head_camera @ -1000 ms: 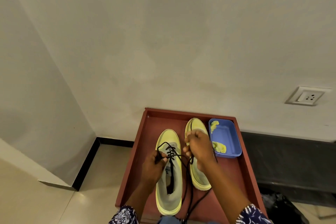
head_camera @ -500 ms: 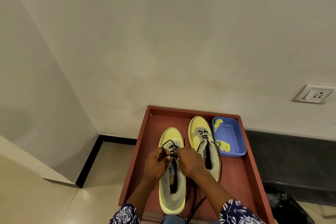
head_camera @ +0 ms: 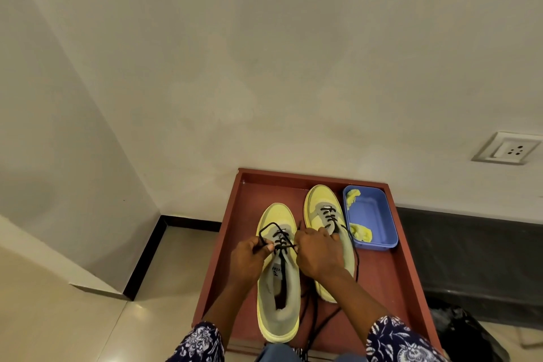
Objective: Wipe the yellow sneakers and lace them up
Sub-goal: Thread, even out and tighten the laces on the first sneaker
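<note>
Our left hand (head_camera: 249,258) pinching black lace (head_camera: 280,239) loop, right hand (head_camera: 318,253) gripping lace end, both over left yellow sneaker (head_camera: 277,288) on red tray (head_camera: 390,279), 2nd sneaker (head_camera: 318,206) beside

The red tabletop (head_camera: 252,214) lies bare to the left of the left sneaker (head_camera: 279,288) and in its near right corner, giving room for a hand to pass. On the right, the blue tub (head_camera: 379,214) sits just beside the right sneaker (head_camera: 320,203), closing that gap. Black laces (head_camera: 311,311) trail across the narrow strip between the two shoes, and the wall (head_camera: 293,82) closes the far edge.
</note>
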